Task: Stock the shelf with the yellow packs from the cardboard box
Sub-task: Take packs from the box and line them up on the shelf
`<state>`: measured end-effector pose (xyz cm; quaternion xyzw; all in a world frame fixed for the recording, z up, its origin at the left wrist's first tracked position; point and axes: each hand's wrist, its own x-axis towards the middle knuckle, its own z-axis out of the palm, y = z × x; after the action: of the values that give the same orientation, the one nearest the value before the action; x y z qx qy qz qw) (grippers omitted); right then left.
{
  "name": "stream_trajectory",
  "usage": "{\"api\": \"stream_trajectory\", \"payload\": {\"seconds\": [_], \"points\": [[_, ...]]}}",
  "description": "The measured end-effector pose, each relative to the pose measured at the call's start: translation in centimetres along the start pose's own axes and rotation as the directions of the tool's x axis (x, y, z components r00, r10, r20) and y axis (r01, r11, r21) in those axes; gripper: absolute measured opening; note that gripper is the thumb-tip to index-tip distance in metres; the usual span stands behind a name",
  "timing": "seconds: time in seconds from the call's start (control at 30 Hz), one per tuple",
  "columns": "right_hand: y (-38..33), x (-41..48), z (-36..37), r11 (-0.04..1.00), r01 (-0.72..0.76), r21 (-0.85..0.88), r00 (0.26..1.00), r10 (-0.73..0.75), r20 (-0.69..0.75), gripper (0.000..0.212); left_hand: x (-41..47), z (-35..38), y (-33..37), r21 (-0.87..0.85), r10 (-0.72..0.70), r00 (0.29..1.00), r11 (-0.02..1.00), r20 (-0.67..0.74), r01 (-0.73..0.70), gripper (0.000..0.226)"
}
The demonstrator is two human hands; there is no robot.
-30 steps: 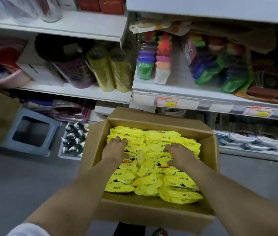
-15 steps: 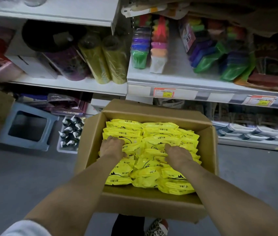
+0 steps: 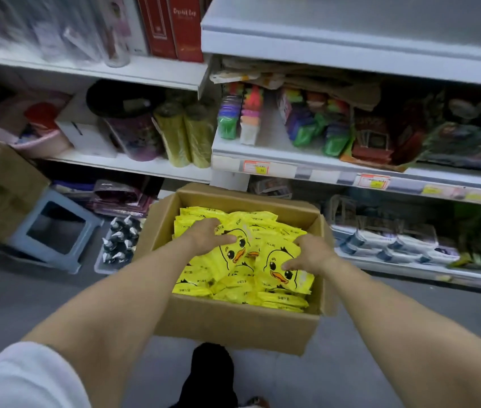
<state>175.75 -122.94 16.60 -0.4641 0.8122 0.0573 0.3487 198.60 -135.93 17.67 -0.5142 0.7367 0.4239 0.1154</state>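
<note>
Now | left hand (image 3: 208, 240) pinches yellow pack (image 3: 234, 249), thumb across front | right hand (image 3: 311, 256) pinches neighbouring pack (image 3: 277, 278) | both in cardboard box (image 3: 233, 325)

My bare forearms reach forward, side by side. My left hand (image 3: 208, 237) pinches a yellow pack (image 3: 226, 256), thumb on its face; just right of it, my right hand (image 3: 311, 254) pinches a second yellow pack (image 3: 274, 270) likewise.

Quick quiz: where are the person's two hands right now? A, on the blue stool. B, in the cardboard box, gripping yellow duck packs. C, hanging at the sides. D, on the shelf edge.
B: the left hand and right hand each grip yellow packs inside the cardboard box.
</note>
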Motion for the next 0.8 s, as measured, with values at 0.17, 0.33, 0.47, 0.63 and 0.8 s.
{"api": "stream_trajectory", "payload": {"seconds": [0.17, 0.33, 0.47, 0.63, 0.8], "points": [[0.7, -4.1, -4.0, 0.999, 0.050, -0.010, 0.981, -0.051, -0.185, 0.066, -5.2, -2.8, 4.8, 0.007, 0.164, 0.977, 0.986, -0.140, -0.164, 0.049], [0.6, -7.9, -8.7, 0.993, 0.099, 0.060, 0.953, -0.077, -0.292, 0.042, -7.8, -5.7, 8.0, 0.033, 0.248, 0.940, 0.968, -0.234, -0.247, 0.040], [0.1, -9.9, -12.7, 0.990, 0.137, 0.044, 0.910, -0.108, -0.399, 0.054, -9.5, -9.4, 10.3, 0.013, 0.225, 0.953, 0.974, -0.202, -0.227, 0.060], [-1.2, -12.5, -18.3, 0.982, 0.185, 0.035, 0.852, -0.142, -0.504, 0.034, -11.3, -14.9, 13.4, 0.085, 0.248, 0.961, 0.967, -0.119, -0.239, 0.049], [-2.5, -13.4, -23.3, 0.973, 0.231, -0.019, 0.776, -0.196, -0.600, 0.029, -12.1, -19.9, 16.5, 0.173, 0.313, 0.931, 0.944, -0.187, -0.282, 0.033]]}}
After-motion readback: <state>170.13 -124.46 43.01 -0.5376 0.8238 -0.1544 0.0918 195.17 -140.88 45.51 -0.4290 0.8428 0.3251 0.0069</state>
